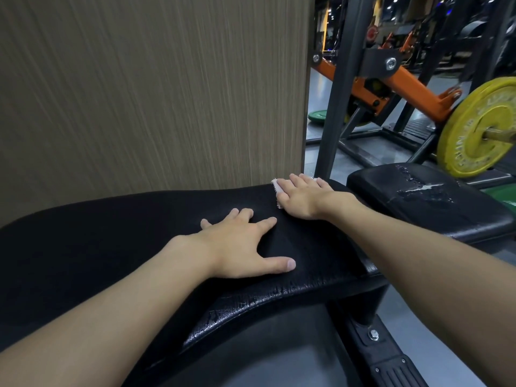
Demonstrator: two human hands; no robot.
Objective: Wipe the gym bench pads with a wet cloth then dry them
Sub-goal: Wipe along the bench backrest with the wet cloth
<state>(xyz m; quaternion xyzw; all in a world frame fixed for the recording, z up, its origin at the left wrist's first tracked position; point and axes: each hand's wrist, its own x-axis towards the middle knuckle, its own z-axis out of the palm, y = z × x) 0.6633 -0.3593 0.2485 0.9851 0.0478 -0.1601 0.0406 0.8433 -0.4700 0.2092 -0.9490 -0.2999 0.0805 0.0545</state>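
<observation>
Currently I see both grips laid flat on the long black bench pad (111, 233). My left grip (240, 247) is fully open, fingers spread and thumb stretched out to the side, palm down on the vinyl and holding nothing. My right grip (303, 196) sits just beyond and to the right of it, near the pad's far edge; its fingers are straight and close together, pressing down on the white cloth (276, 186) rather than curling round it. Most of the cloth is hidden under that palm, and only a pale strip shows past its left side and a bit at the fingertips. The two grips lie close but apart. Below the left grip, the pad's near edge looks cracked and glossy. To the right of the right grip, a separate shorter pad (460, 219) carries a streak of water drops (418, 188) on its top. Further right and beyond it hangs a yellow weight plate (474, 129) on a bar, with an orange frame arm (410, 85) sloping down toward it. Straight ahead of the right grip rises a dark upright post (332, 113), and a wood-grain wall panel (153, 93) fills the view beyond the left grip. A green plate (318, 116) lies on the floor past the post.
</observation>
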